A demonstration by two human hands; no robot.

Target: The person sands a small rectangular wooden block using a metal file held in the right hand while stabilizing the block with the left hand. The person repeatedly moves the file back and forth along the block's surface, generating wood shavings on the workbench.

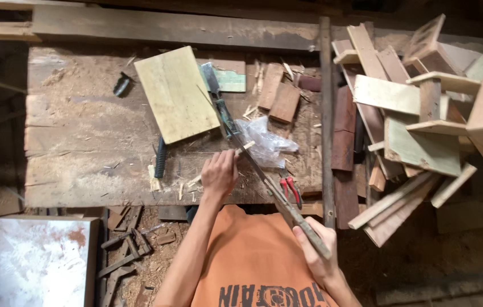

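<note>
Right hand (316,250), grip closed round the near end of a long blade (264,176) that runs diagonally away to the far left. Left hand (219,170), fingers curled, pins a thin stick (244,148) to the worktop (82,142); the blade passes just beside it. Pale board (176,94) lies far of the left hand. Clear plastic bag (267,139) right of the stick; red-handled pliers (291,190) near the worktop's near edge. Heap of wood offcuts (418,125) at right. Shavings scattered.

Beside the pale green board (176,94) lie a clear plastic bag (267,141), red-handled pliers (291,189) and, farther right, piled wood offcuts (418,125).
</note>
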